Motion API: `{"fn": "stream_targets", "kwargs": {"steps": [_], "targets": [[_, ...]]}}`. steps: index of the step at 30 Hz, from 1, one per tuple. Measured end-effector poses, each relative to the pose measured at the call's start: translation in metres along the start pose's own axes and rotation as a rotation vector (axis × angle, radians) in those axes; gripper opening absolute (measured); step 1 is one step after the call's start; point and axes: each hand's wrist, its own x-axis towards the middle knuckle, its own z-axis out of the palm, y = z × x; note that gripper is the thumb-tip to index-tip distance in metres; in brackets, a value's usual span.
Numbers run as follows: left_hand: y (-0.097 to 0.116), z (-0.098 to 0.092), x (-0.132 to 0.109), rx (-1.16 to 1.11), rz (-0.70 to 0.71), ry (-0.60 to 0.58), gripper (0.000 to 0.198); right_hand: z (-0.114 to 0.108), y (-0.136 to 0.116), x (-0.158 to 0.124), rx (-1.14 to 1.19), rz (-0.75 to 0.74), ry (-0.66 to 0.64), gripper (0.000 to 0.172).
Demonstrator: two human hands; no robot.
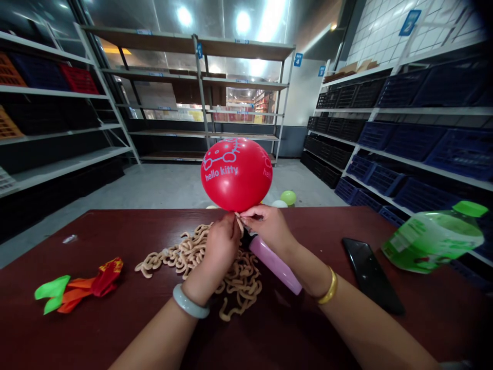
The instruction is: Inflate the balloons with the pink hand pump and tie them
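An inflated red balloon (236,177) printed with "hello kitty" stands upright above the far edge of the table. At its neck, my left hand (223,239) is closed, fingertips pinched together. My right hand (267,226) pinches the same neck from the other side; the neck itself is mostly hidden by the fingers. Beneath my hands lies a heap of beige, curly string-like pieces (241,282). A pink tube-shaped thing with a black end (275,264) rests on the table under my right wrist.
Uninflated balloons (82,288) in green, orange and red lie at the left. On the right are a black phone (370,272) and a green bottle (433,239). A green balloon (288,197) is on the floor beyond the table (146,329). Shelves with crates (400,139) line the room.
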Motion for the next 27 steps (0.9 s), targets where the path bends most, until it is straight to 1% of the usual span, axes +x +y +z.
{"fn": "stream_targets", "kwargs": {"steps": [3, 5, 6, 8, 10, 12, 14, 16, 18, 21, 23, 25, 27], "targets": [[0.002, 0.0, -0.001, 0.077, 0.006, -0.007, 0.022, -0.002, 0.0, 0.002, 0.142, 0.163, -0.026, 0.008], [0.003, 0.0, -0.001, 0.08, 0.014, -0.023, 0.022, -0.004, -0.001, 0.003, 0.167, 0.202, -0.04, 0.007], [0.003, 0.0, -0.001, 0.061, 0.02, -0.031, 0.021, -0.006, -0.001, 0.003, 0.158, 0.197, -0.054, 0.006], [0.003, -0.001, -0.001, 0.006, 0.024, -0.043, 0.023, -0.009, -0.002, 0.003, 0.079, 0.125, -0.079, 0.006], [0.003, -0.001, 0.001, -0.058, 0.018, -0.057, 0.024, -0.01, -0.004, 0.003, -0.101, -0.018, -0.064, 0.009], [0.002, -0.001, 0.002, -0.128, 0.014, -0.078, 0.024, -0.009, -0.006, 0.001, -0.333, -0.172, 0.005, 0.009], [0.002, 0.001, 0.003, -0.205, 0.014, -0.097, 0.025, -0.006, -0.008, -0.002, -0.555, -0.278, 0.092, 0.006], [0.001, 0.002, 0.004, -0.279, 0.026, -0.098, 0.026, -0.003, -0.011, -0.006, -0.723, -0.34, 0.155, 0.004], [0.001, 0.003, 0.005, -0.345, 0.049, -0.084, 0.026, 0.0, -0.013, -0.01, -0.831, -0.375, 0.18, 0.004], [0.0, 0.003, 0.004, -0.409, 0.033, -0.059, 0.023, 0.0, -0.016, -0.015, -0.88, -0.425, 0.141, 0.017], [0.0, 0.001, 0.004, -0.438, -0.02, -0.048, 0.022, -0.001, -0.018, -0.016, -0.83, -0.462, 0.092, 0.022], [0.002, -0.002, 0.003, -0.477, -0.056, -0.041, 0.023, -0.002, -0.019, -0.014, -0.732, -0.485, 0.063, 0.022], [0.003, -0.004, 0.003, -0.517, -0.066, -0.045, 0.024, -0.003, -0.019, -0.013, -0.617, -0.471, 0.056, 0.019]]}}
